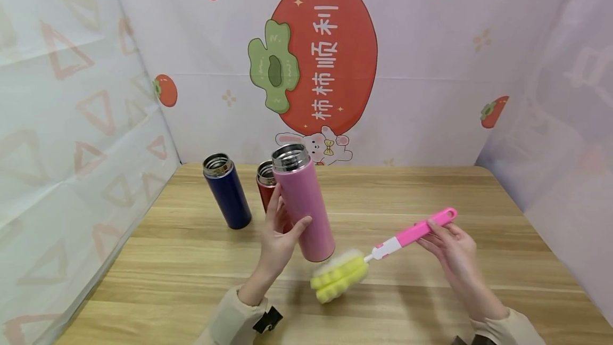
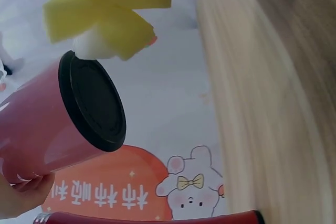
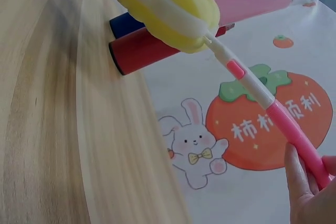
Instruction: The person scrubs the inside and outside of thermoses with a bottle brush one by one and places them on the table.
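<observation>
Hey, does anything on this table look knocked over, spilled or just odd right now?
Nothing stands out. The blue flask and red flask stand upright on the table; nothing is spilled.

I face a wooden table (image 1: 431,190) enclosed by 3 white cloth walls (image 1: 431,68) printed with persimmons (image 1: 325,52).

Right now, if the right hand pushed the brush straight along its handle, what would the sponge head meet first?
Probably the wooden table: the right hand aims the sponge head down-left, just below the pink flask; depth is unclear.
</observation>
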Demonstrator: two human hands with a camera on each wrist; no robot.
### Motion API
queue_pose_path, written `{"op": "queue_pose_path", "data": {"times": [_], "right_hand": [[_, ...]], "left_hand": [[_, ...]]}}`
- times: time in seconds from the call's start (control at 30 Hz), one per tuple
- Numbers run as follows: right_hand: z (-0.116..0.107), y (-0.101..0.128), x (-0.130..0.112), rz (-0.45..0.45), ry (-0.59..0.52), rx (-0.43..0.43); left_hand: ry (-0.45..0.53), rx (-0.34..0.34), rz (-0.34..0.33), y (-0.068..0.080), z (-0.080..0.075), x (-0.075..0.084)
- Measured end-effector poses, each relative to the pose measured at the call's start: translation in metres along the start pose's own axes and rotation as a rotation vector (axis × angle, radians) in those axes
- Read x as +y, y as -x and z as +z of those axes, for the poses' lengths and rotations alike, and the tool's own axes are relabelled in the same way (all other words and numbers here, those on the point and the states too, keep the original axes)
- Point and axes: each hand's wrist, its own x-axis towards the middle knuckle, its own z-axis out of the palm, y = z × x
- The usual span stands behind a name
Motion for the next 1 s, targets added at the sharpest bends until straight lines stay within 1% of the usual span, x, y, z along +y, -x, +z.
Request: {"op": "queue_pose_path", "data": {"times": [0.13, 0.27, 0.4, 0.5, 0.57, 0.67, 0.77, 0.8, 0.9, 1.0], "right_hand": [[-0.002, 0.005, -0.007, -0.006, 0.027, -0.023], [-0.004, 0.009, -0.011, 0.0, 0.058, -0.023], [-0.006, 0.011, -0.013, 0.01, 0.1, -0.016], [-0.008, 0.012, -0.014, 0.008, 0.11, -0.033], [-0.008, 0.013, -0.014, 0.003, 0.112, -0.046], [-0.009, 0.014, -0.014, -0.001, 0.125, -0.054], [-0.009, 0.014, -0.014, -0.008, 0.135, -0.059], [-0.009, 0.014, -0.013, -0.012, 0.132, -0.063], [-0.008, 0.014, -0.012, -0.014, 0.117, -0.077], [-0.007, 0.014, -0.01, -0.007, 0.111, -0.082]], "left_hand": [[-0.025, -0.005, -0.059, 0.0, 0.005, -0.009], [-0.041, -0.002, -0.092, -0.002, 0.01, -0.016], [-0.058, 0.008, -0.132, -0.007, 0.017, -0.014], [-0.098, 0.005, -0.156, -0.011, 0.022, -0.011], [-0.122, -0.003, -0.163, -0.013, 0.024, -0.012], [-0.151, -0.021, -0.148, -0.016, 0.024, -0.028], [-0.154, -0.03, -0.171, -0.019, 0.025, -0.037], [-0.16, -0.031, -0.171, -0.02, 0.025, -0.043], [-0.173, -0.035, -0.176, -0.024, 0.026, -0.052], [-0.211, -0.041, -0.141, -0.026, 0.025, -0.071]]}}
